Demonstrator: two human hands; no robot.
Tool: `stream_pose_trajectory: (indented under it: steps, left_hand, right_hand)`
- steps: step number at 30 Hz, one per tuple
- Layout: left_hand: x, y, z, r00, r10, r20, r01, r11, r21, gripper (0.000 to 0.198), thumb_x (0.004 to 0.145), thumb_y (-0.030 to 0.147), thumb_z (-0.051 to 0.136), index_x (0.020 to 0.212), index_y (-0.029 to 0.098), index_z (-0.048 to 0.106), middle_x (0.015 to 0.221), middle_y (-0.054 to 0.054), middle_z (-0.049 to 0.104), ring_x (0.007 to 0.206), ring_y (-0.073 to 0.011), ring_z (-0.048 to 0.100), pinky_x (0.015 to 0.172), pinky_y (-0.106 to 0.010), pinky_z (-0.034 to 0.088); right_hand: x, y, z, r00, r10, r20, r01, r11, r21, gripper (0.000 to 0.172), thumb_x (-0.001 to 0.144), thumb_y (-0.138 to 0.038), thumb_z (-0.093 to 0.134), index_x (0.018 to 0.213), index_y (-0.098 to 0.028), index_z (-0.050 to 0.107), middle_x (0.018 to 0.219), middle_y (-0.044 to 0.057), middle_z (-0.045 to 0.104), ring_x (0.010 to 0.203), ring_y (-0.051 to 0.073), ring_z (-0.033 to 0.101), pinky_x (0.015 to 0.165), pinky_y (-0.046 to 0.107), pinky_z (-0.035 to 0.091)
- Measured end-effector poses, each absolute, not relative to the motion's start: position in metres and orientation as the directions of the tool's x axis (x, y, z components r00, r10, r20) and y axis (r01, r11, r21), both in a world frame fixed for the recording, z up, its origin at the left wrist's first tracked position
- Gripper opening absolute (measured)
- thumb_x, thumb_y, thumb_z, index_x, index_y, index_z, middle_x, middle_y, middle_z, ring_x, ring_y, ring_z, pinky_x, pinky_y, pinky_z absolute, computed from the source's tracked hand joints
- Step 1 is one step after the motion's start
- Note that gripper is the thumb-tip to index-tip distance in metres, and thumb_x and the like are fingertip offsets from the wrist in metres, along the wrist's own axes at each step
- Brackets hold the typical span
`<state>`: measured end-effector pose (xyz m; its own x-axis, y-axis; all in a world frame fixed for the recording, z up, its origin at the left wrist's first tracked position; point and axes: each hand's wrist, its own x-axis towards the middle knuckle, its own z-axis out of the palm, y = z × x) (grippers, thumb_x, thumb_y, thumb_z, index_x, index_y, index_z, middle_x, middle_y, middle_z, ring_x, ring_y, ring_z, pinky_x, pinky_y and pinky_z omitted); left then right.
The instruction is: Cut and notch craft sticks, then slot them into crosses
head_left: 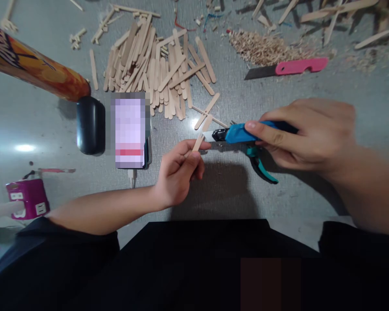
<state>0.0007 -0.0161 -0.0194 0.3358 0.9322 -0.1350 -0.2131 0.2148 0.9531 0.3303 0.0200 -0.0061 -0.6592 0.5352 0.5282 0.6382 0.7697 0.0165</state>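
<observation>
My left hand (181,170) pinches a wooden craft stick (198,141) between thumb and fingers, its far end pointing up and away. In my right hand (298,134) is a blue utility knife (241,133), gripped from above with the thumb along its side. The knife's short blade (208,136) meets the stick just beyond my left fingertips. Under my right hand lies a teal-handled tool (264,168), partly hidden, perhaps pliers or cutters. Two crossed craft sticks (207,111) rest just past the blade.
A big pile of craft sticks (142,56) covers the far middle. Beyond my right hand lie a pink-handled knife (301,67) and wood shavings (259,46). To the left are a phone (129,125) on a cable, a black case (90,125), an orange can (39,60) and a purple power adapter (27,196).
</observation>
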Motion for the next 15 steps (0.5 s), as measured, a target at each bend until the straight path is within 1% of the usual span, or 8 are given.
stream_pose_trajectory:
  steps: [3, 6, 10, 13, 15]
  left_hand:
    - [0.001, -0.016, -0.019, 0.332, 0.936, -0.120, -0.203, 0.195, 0.960, 0.030, 0.122, 0.046, 0.075, 0.123, 0.017, 0.082, 0.062, 0.004, 0.069, 0.047, -0.0087, 0.056, 0.047, -0.022, 0.039]
    - [0.000, -0.018, -0.019, 0.332, 0.941, -0.068, -0.137, 0.119, 0.983, 0.031, 0.123, 0.045, 0.073, 0.125, 0.016, 0.084, 0.063, 0.003, 0.071, 0.047, -0.0090, 0.058, 0.048, -0.023, 0.044]
    - [-0.001, -0.020, -0.020, 0.301, 0.954, 0.016, -0.048, -0.001, 0.999, 0.028, 0.124, 0.038, 0.072, 0.132, 0.015, 0.087, 0.065, 0.002, 0.077, 0.047, -0.0079, 0.061, 0.050, -0.021, 0.048]
    - [-0.001, -0.019, -0.020, 0.266, 0.962, 0.061, 0.010, -0.066, 0.998, 0.027, 0.123, 0.035, 0.073, 0.132, 0.015, 0.089, 0.067, 0.002, 0.079, 0.046, -0.0067, 0.060, 0.051, -0.021, 0.049]
    - [0.000, -0.017, -0.020, 0.266, 0.958, 0.110, 0.028, -0.121, 0.992, 0.027, 0.123, 0.034, 0.073, 0.132, 0.015, 0.090, 0.066, 0.002, 0.078, 0.046, -0.0063, 0.059, 0.050, -0.020, 0.049]
  right_hand:
    - [0.328, 0.021, -0.005, -0.653, 0.513, 0.557, 0.632, 0.775, 0.028, 0.052, 0.107, -0.028, 0.085, 0.159, -0.035, 0.077, 0.106, 0.005, 0.091, 0.075, 0.023, 0.070, 0.069, 0.040, 0.043]
    - [0.327, 0.020, -0.002, -0.658, 0.503, 0.561, 0.626, 0.779, 0.035, 0.056, 0.104, -0.031, 0.092, 0.159, -0.032, 0.079, 0.106, 0.006, 0.090, 0.072, 0.022, 0.065, 0.066, 0.040, 0.039]
    - [0.330, 0.019, 0.005, -0.695, 0.487, 0.529, 0.606, 0.792, 0.067, 0.064, 0.101, -0.030, 0.096, 0.162, -0.032, 0.077, 0.106, 0.005, 0.089, 0.074, 0.023, 0.066, 0.065, 0.040, 0.039]
    - [0.333, 0.016, 0.009, -0.700, 0.481, 0.528, 0.607, 0.790, 0.085, 0.059, 0.107, -0.032, 0.087, 0.165, -0.030, 0.075, 0.103, 0.006, 0.089, 0.075, 0.026, 0.071, 0.062, 0.041, 0.041]
    - [0.335, 0.012, 0.011, -0.704, 0.549, 0.451, 0.639, 0.767, 0.065, 0.061, 0.114, -0.034, 0.076, 0.173, -0.030, 0.068, 0.106, 0.007, 0.090, 0.079, 0.029, 0.076, 0.061, 0.042, 0.044]
